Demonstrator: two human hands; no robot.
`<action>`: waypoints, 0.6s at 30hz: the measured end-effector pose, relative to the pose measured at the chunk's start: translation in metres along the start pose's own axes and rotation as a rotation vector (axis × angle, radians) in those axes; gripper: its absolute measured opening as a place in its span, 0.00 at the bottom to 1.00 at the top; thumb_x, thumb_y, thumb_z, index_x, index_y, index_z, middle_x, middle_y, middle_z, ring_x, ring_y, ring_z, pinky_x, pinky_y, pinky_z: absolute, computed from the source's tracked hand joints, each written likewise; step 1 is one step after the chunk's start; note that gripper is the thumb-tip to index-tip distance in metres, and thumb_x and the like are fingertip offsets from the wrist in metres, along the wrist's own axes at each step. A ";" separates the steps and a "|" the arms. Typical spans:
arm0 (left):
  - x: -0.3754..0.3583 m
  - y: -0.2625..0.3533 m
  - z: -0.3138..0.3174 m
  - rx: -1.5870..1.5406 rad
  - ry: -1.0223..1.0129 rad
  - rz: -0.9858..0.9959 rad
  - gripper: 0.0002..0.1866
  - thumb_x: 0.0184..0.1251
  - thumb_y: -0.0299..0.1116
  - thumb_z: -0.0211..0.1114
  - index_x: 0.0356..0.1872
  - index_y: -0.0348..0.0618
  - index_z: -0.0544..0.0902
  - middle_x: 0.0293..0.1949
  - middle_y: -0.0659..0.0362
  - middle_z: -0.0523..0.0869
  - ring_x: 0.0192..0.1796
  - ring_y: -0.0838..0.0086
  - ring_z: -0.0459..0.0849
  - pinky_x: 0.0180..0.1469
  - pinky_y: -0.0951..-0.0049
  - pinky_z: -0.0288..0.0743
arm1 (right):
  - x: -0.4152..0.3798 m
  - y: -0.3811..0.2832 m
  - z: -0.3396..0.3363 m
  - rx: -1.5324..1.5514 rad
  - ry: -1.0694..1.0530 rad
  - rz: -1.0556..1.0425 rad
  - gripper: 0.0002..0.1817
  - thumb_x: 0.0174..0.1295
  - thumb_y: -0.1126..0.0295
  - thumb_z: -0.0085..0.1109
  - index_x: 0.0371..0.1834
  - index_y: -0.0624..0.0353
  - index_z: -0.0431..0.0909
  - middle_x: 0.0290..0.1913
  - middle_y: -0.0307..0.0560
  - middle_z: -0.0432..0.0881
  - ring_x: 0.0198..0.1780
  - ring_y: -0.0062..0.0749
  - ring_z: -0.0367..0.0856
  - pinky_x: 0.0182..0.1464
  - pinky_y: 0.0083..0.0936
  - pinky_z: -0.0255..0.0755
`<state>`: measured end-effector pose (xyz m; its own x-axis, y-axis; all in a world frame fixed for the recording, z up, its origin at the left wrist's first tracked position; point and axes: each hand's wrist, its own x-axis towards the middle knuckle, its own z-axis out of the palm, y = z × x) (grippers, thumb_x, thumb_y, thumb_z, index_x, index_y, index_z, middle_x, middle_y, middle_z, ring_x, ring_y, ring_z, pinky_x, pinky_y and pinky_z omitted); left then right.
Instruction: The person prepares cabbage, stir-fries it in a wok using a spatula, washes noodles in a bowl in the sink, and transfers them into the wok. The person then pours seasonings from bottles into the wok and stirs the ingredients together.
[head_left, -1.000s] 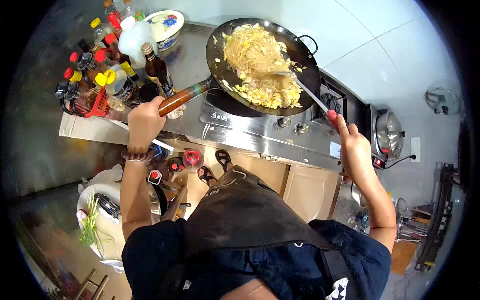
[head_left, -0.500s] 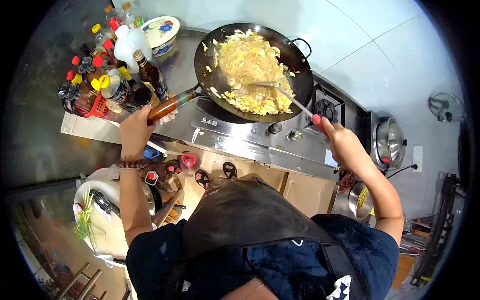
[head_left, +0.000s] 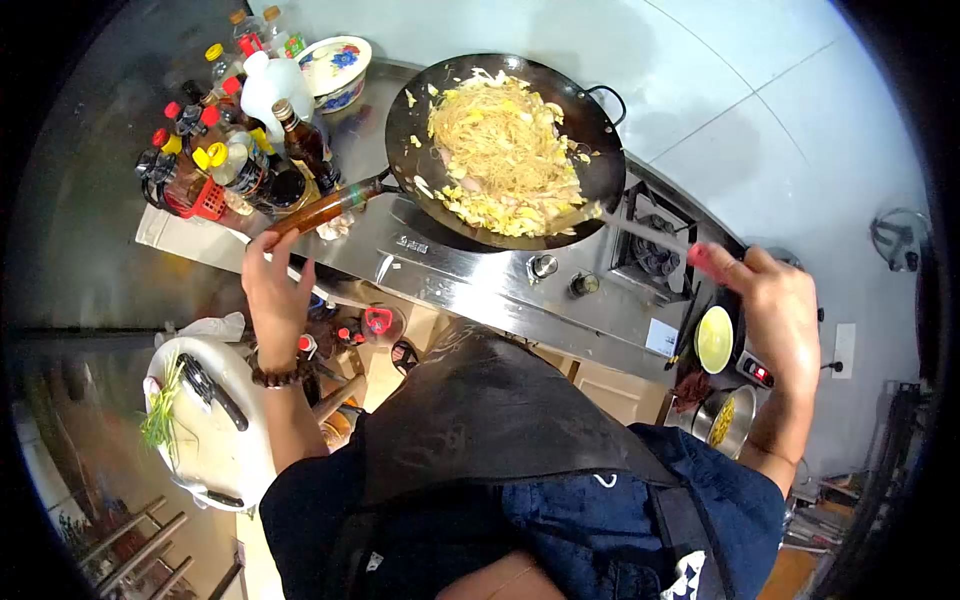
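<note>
A black wok [head_left: 405, 150] sits on the stove, holding thin noodles [head_left: 500, 130] with yellow egg and pale shredded pieces [head_left: 500, 212]. At the tip of its wooden handle [head_left: 325, 207], my left hand [head_left: 278, 295] has its fingers apart and no longer wraps round the wood; light contact at the tip is possible. My right hand [head_left: 780, 310] is closed round the red grip of a spatula [head_left: 650, 235]. Motion blurs the spatula's shaft, and its head lies over the wok's near right rim.
Bottles, including a dark one [head_left: 303, 145], crowd the counter left of the wok beside a floral lidded bowl [head_left: 340, 75]. A second burner [head_left: 655, 245] is at the right, with a light green bowl [head_left: 713, 340] and a metal bowl [head_left: 735, 420] beyond. Left below, a cutting board [head_left: 200, 440] carries a knife and greens.
My left hand has loosened from the wok handle and dropped slightly. My right hand has moved right and toward me, drawing the spatula from the noodles to the wok's rim.
</note>
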<state>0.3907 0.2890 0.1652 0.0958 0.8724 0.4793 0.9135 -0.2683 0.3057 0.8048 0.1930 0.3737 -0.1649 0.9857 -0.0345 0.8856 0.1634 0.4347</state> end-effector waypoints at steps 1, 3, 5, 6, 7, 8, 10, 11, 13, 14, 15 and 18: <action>-0.007 0.004 0.000 -0.057 0.001 0.016 0.20 0.47 0.25 0.68 0.46 0.41 0.78 0.45 0.51 0.75 0.48 0.57 0.74 0.51 0.61 0.68 | 0.002 -0.006 0.003 0.033 -0.052 -0.041 0.26 0.48 0.79 0.52 0.52 0.43 0.78 0.22 0.46 0.70 0.21 0.40 0.74 0.26 0.33 0.70; -0.021 0.015 0.003 -0.106 0.011 -0.007 0.18 0.48 0.25 0.68 0.43 0.39 0.79 0.44 0.50 0.75 0.48 0.57 0.74 0.51 0.61 0.68 | 0.026 -0.018 0.036 0.021 -0.013 -0.139 0.25 0.50 0.76 0.52 0.54 0.45 0.74 0.24 0.47 0.73 0.25 0.39 0.78 0.27 0.32 0.72; -0.033 0.024 0.008 -0.097 0.029 0.012 0.16 0.48 0.25 0.68 0.42 0.38 0.79 0.43 0.51 0.76 0.47 0.57 0.75 0.50 0.62 0.69 | 0.057 -0.030 0.066 0.211 0.009 -0.120 0.20 0.54 0.77 0.48 0.51 0.51 0.73 0.28 0.53 0.76 0.29 0.47 0.79 0.30 0.37 0.72; -0.038 0.028 0.008 -0.155 0.003 -0.012 0.16 0.48 0.25 0.67 0.41 0.39 0.79 0.43 0.51 0.76 0.47 0.57 0.75 0.49 0.62 0.70 | 0.069 -0.033 0.083 0.302 0.059 -0.134 0.20 0.55 0.78 0.47 0.52 0.52 0.73 0.30 0.56 0.77 0.32 0.50 0.79 0.33 0.38 0.73; -0.043 0.031 0.008 -0.211 -0.023 -0.036 0.15 0.49 0.25 0.67 0.40 0.39 0.79 0.43 0.51 0.76 0.46 0.58 0.75 0.48 0.63 0.71 | 0.077 -0.034 0.090 0.385 0.051 -0.096 0.20 0.54 0.78 0.48 0.51 0.53 0.74 0.31 0.57 0.78 0.33 0.50 0.79 0.36 0.39 0.73; -0.046 0.033 0.008 -0.234 -0.009 -0.013 0.14 0.49 0.25 0.67 0.40 0.40 0.80 0.42 0.51 0.77 0.44 0.57 0.76 0.46 0.63 0.72 | 0.078 -0.027 0.092 0.434 0.086 -0.089 0.19 0.53 0.78 0.49 0.50 0.53 0.75 0.31 0.57 0.78 0.33 0.51 0.79 0.37 0.40 0.72; -0.054 0.037 0.001 -0.173 -0.039 -0.043 0.13 0.50 0.25 0.66 0.40 0.39 0.80 0.40 0.51 0.79 0.43 0.58 0.78 0.46 0.64 0.72 | 0.070 -0.012 0.077 0.501 0.123 -0.005 0.19 0.51 0.76 0.53 0.49 0.53 0.78 0.30 0.56 0.78 0.33 0.51 0.78 0.39 0.42 0.71; -0.060 0.040 -0.002 -0.122 -0.081 -0.073 0.12 0.51 0.25 0.66 0.39 0.39 0.80 0.39 0.51 0.80 0.42 0.58 0.79 0.45 0.65 0.73 | 0.063 -0.005 0.071 0.489 0.151 0.018 0.22 0.50 0.77 0.53 0.51 0.51 0.77 0.30 0.55 0.78 0.32 0.51 0.78 0.37 0.41 0.72; -0.072 0.044 -0.005 -0.178 -0.088 -0.161 0.12 0.51 0.25 0.66 0.38 0.38 0.80 0.37 0.51 0.81 0.41 0.59 0.80 0.44 0.66 0.73 | 0.060 -0.006 0.063 0.480 0.187 0.101 0.22 0.50 0.78 0.52 0.51 0.51 0.77 0.29 0.55 0.78 0.32 0.50 0.78 0.35 0.40 0.72; -0.079 0.042 -0.003 -0.195 -0.117 -0.182 0.11 0.51 0.25 0.66 0.38 0.38 0.80 0.37 0.51 0.82 0.40 0.59 0.80 0.44 0.66 0.74 | 0.070 -0.008 0.070 0.402 0.231 0.099 0.22 0.50 0.78 0.51 0.51 0.51 0.77 0.29 0.54 0.77 0.31 0.50 0.79 0.33 0.39 0.72; -0.083 0.042 -0.002 -0.210 -0.146 -0.201 0.11 0.51 0.25 0.65 0.38 0.38 0.80 0.36 0.51 0.82 0.39 0.59 0.80 0.44 0.66 0.74 | 0.085 -0.012 0.085 0.326 0.275 0.099 0.23 0.51 0.78 0.50 0.52 0.51 0.76 0.29 0.53 0.77 0.31 0.49 0.79 0.32 0.39 0.72; -0.084 0.055 -0.008 -0.225 -0.171 -0.214 0.10 0.51 0.25 0.65 0.37 0.38 0.81 0.32 0.51 0.81 0.37 0.58 0.80 0.39 0.65 0.74 | 0.125 -0.026 0.139 0.125 0.326 -0.058 0.27 0.51 0.77 0.50 0.58 0.48 0.70 0.28 0.50 0.76 0.25 0.41 0.79 0.26 0.33 0.74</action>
<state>0.4302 0.1974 0.1480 -0.0060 0.9693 0.2457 0.8119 -0.1387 0.5670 0.8214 0.3176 0.2332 -0.3282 0.9131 0.2418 0.9139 0.2422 0.3259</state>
